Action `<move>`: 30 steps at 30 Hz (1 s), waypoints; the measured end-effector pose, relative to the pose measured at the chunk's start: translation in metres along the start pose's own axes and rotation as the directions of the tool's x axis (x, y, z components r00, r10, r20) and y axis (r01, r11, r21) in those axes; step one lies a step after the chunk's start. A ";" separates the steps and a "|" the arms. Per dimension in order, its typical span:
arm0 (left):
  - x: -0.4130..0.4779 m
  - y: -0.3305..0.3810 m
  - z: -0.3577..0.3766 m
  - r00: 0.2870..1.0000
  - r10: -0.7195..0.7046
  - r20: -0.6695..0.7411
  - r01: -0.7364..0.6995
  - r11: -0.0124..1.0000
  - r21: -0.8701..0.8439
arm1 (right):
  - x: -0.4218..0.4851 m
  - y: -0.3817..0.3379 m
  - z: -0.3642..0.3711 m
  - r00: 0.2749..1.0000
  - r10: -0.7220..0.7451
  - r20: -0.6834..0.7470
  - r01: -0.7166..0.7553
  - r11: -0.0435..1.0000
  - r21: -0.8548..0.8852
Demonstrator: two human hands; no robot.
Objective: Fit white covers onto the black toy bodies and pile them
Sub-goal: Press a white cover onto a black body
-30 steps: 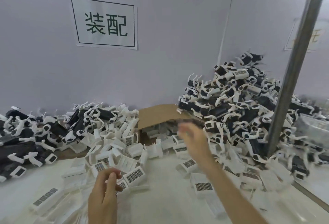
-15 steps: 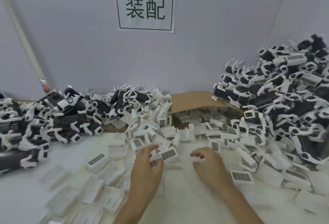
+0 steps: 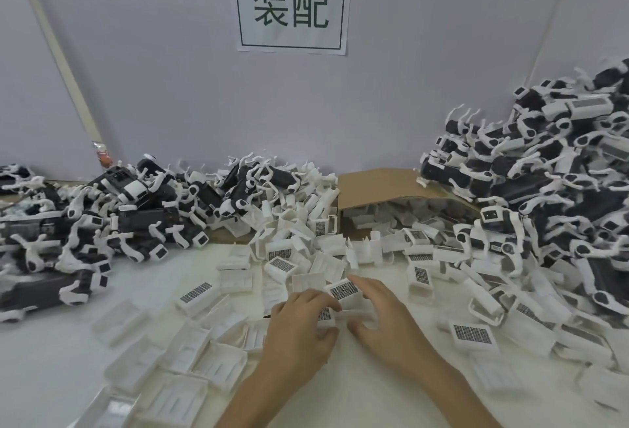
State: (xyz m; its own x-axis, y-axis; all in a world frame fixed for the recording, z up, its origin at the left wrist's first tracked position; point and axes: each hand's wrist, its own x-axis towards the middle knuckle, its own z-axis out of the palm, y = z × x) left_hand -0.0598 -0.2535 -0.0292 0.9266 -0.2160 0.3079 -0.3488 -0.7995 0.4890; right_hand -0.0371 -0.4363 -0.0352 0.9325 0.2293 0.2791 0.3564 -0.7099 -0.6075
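The left hand (image 3: 301, 329) curls its fingers over a white cover (image 3: 325, 314), while the right hand (image 3: 388, 322) lies just beside it, its loose, spread fingers touching a second cover (image 3: 343, 290) just beyond that grip. Black toy bodies (image 3: 146, 220) lie well off to the grip's left, the heaped toys (image 3: 510, 186) to its right

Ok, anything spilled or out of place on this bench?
The cardboard box at the back lies open toward the table, and loose white covers spill from it across the surface. Probably a deliberate supply dump, not an accident. Nothing appears broken. The left hand grips a white cover.
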 end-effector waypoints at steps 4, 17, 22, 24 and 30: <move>0.000 0.000 0.000 0.999 0.046 0.008 -0.046 0.999 -0.015 | 0.000 0.002 0.000 0.999 0.009 -0.053 -0.010 1.000 -0.019; -0.004 0.007 -0.001 0.971 0.240 0.006 -0.230 0.940 -0.253 | -0.002 0.001 -0.002 0.999 0.003 -0.037 -0.004 1.000 -0.024; 0.002 0.007 -0.014 0.976 0.151 -0.155 -0.154 0.988 -0.009 | -0.004 0.003 -0.001 0.999 0.038 -0.035 -0.038 0.999 0.018; 0.010 0.007 -0.023 0.968 0.085 -0.238 -0.087 0.996 0.002 | -0.003 0.001 0.001 0.997 0.042 -0.065 -0.043 0.999 -0.004; 0.089 -0.042 -0.060 0.947 -0.250 -0.199 0.254 0.967 -0.004 | -0.004 -0.002 0.004 0.998 -0.017 -0.066 0.011 0.996 -0.093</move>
State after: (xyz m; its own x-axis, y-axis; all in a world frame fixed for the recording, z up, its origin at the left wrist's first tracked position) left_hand 0.0285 -0.2056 0.0269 0.9371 0.1070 0.3321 -0.1022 -0.8258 0.5546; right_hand -0.0411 -0.4332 -0.0379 0.9202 0.1969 0.3383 0.3598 -0.7659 -0.5329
